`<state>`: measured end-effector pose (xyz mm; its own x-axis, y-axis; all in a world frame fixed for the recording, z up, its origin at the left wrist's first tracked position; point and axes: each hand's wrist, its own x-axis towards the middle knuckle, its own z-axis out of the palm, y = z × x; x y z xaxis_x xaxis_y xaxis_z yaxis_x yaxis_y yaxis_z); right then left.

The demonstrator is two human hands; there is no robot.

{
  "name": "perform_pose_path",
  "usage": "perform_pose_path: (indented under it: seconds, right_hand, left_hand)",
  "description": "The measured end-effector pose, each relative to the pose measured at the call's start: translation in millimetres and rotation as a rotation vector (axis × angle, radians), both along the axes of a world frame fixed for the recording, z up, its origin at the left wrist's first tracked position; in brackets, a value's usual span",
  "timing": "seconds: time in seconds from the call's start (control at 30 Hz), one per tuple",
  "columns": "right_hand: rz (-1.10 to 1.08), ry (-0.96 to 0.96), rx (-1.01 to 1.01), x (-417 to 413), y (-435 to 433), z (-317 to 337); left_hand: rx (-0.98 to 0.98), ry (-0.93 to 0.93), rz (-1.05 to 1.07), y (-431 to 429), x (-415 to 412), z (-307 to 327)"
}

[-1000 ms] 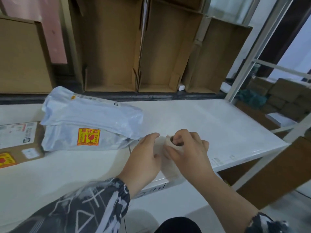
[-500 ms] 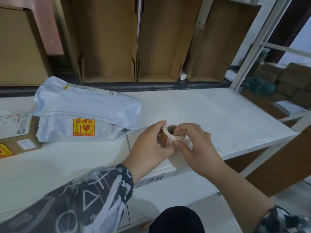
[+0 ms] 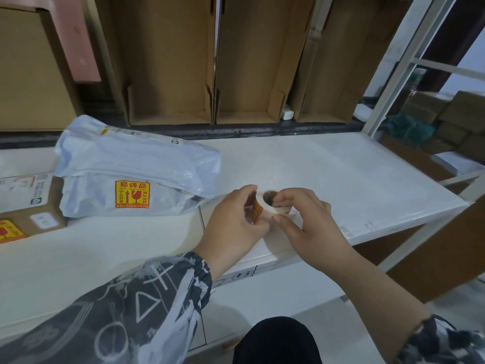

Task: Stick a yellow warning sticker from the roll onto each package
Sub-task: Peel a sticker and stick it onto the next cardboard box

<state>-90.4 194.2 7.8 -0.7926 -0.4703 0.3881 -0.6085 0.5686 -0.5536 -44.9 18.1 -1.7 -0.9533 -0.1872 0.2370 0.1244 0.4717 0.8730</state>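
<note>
- The sticker roll [image 3: 273, 207] was above the white counter [image 3: 341, 179], held between your two hands.
- Your right hand [image 3: 309, 227] fingers gripped the roll.
- Your left hand [image 3: 233, 227] fingers pinched a yellow sticker [image 3: 257, 210] at its edge.
- The grey package [image 3: 136, 166] lay left, already with a sticker.

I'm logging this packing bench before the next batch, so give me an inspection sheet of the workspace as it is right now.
Surface: white tabletop, bare on the right half.
Job's things: white sticker roll held in both hands; yellow warning sticker partly peeled; grey plastic mailer bag and brown cardboard parcel, each already bearing a yellow sticker.
Clutter: nothing seen.
Grippers: left hand pinches the sticker; right hand grips the roll.
Cables: nothing seen.
Surroundings: open cardboard boxes behind; white metal rack frame right.
</note>
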Motion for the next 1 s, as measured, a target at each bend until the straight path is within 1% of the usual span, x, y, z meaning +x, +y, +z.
perform_pose_path:
  seconds: [0.1, 0.23, 0.33, 0.57, 0.77, 0.83, 0.87, 0.93, 0.97, 1.0]
  right_hand:
    - [0.004, 0.001, -0.002, 0.1, 1.5, -0.2]
    - [0.0, -0.012, 0.007, -0.6, 3.0, 0.0]
    - [0.006, 0.004, 0.005, 0.1, 2.7, 0.5]
    - [0.011, 0.016, 0.021, 1.1, 2.0, 0.8]
    - [0.008, -0.028, 0.029, 0.1, 4.9, 0.8]
    - [-0.008, 0.032, 0.022, 6.3, 4.1, 4.3]
    - [-0.035, 0.1, -0.009, 12.7, 2.0, 6.2]
    - [-0.125, 0.218, -0.162, 34.5, -9.1, 10.3]
    - [-0.164, 0.216, -0.265, 49.1, -19.0, 11.9]
    - [-0.176, 0.143, -0.377, 64.5, -31.0, 14.9]
  left_hand:
    - [-0.002, 0.0, 0.006, -0.7, 0.7, -0.3]
    - [0.043, 0.027, 0.049, -1.0, 2.1, -3.2]
    - [0.009, 0.061, 0.097, 0.3, 1.7, -6.6]
    - [-0.037, 0.073, 0.19, -0.3, 3.1, -3.9]
    - [-0.07, 0.085, 0.248, -15.4, 15.9, -0.1]
    - [-0.077, 0.107, 0.257, -20.6, 25.4, -0.6]
    - [-0.078, 0.122, 0.26, -22.9, 30.8, -1.0]
    - [-0.07, 0.162, 0.268, -27.7, 41.8, -1.7]
    - [-0.068, 0.184, 0.276, -30.3, 47.4, -1.4]
    - [-0.073, 0.212, 0.284, -33.3, 52.8, -0.9]
